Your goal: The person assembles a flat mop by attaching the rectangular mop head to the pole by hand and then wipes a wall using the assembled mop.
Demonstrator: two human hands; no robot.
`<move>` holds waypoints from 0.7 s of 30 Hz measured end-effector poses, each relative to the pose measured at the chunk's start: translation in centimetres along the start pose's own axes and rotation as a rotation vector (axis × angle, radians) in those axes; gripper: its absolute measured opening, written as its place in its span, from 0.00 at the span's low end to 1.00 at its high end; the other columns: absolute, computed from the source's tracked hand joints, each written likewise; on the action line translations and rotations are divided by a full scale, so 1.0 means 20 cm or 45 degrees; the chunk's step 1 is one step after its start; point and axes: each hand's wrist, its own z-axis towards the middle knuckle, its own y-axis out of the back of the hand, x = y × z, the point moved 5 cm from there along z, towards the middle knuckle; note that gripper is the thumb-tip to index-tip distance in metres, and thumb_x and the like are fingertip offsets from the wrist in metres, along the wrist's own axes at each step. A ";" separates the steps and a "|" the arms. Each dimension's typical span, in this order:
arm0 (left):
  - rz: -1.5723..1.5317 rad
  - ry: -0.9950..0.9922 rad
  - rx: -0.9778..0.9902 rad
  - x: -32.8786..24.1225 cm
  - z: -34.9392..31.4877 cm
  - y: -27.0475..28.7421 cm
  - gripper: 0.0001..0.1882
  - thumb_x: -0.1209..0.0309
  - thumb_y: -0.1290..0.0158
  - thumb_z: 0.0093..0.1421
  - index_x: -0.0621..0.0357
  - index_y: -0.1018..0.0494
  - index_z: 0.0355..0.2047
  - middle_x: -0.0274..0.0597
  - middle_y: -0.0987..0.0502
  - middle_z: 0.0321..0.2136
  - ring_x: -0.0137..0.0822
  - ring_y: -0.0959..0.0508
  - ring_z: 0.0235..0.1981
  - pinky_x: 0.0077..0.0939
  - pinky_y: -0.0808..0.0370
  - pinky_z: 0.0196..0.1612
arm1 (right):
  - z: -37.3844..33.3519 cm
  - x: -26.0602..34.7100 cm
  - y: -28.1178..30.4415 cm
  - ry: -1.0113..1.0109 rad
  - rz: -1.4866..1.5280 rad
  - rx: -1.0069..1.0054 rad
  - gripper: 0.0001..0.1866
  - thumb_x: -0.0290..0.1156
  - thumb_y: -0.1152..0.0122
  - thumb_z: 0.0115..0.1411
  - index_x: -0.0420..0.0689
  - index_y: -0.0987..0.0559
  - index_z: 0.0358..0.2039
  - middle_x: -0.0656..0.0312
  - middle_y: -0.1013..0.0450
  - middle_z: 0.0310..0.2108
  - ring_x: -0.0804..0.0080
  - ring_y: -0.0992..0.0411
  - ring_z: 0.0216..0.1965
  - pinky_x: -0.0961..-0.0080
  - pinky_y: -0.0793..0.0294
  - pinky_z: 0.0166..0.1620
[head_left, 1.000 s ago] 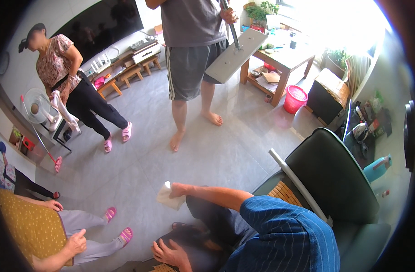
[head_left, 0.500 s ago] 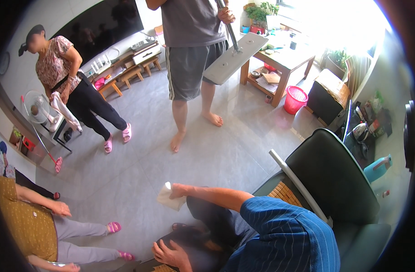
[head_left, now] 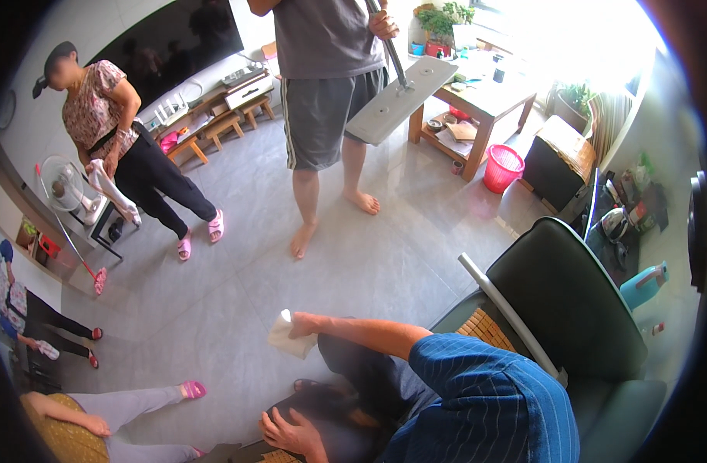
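My right hand [head_left: 301,324] reaches out over the grey tiled floor [head_left: 237,301] and grips a crumpled white cloth [head_left: 280,339]. My left hand [head_left: 291,434] lies lower down, fingers spread, on my dark-clad knee and holds nothing. My blue striped sleeve [head_left: 477,386] fills the lower right. I am sitting at the front of a dark green chair [head_left: 569,301] with a woven mat seat.
A barefoot person [head_left: 326,116] stands ahead holding a flat mop plate [head_left: 399,100]. A person in a floral top [head_left: 114,131] stands at left by a floor fan [head_left: 64,189]. A seated person's pink slipper [head_left: 191,390] is at lower left. Beyond are a wooden table [head_left: 492,100] and a pink bin [head_left: 504,167].
The standing person has swung the mop plate a little higher. The seated person at lower left has shifted their legs. My two hands have stayed almost still.
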 end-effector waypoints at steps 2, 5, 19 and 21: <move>0.008 0.008 -0.002 0.00 0.00 0.01 0.19 0.65 0.41 0.59 0.62 0.25 0.47 0.50 0.31 0.57 0.51 0.35 0.61 0.52 0.40 0.62 | 0.00 0.01 -0.01 -0.017 -0.028 0.005 0.25 0.37 0.32 0.47 0.35 0.18 0.44 0.48 0.19 0.36 0.59 0.20 0.38 0.64 0.21 0.40; 0.005 0.022 0.012 0.01 0.00 0.01 0.19 0.64 0.41 0.59 0.63 0.25 0.47 0.50 0.32 0.57 0.51 0.35 0.61 0.52 0.40 0.62 | 0.01 0.00 -0.01 -0.017 -0.047 0.003 0.25 0.37 0.32 0.47 0.35 0.18 0.44 0.48 0.19 0.36 0.59 0.20 0.38 0.64 0.21 0.41; -0.005 -0.010 -0.061 0.00 -0.01 -0.01 0.21 0.68 0.35 0.54 0.62 0.25 0.46 0.50 0.31 0.57 0.51 0.35 0.62 0.53 0.40 0.61 | 0.06 -0.08 -0.03 -0.009 -0.017 -0.046 0.24 0.39 0.30 0.43 0.39 0.16 0.40 0.53 0.19 0.32 0.63 0.20 0.33 0.67 0.22 0.34; -0.021 -0.021 -0.066 -0.02 -0.02 0.00 0.20 0.68 0.35 0.54 0.62 0.25 0.45 0.50 0.31 0.56 0.51 0.35 0.62 0.53 0.39 0.61 | 0.04 -0.08 0.00 -0.033 -0.031 -0.050 0.23 0.38 0.30 0.43 0.38 0.16 0.40 0.53 0.19 0.31 0.62 0.20 0.33 0.66 0.22 0.35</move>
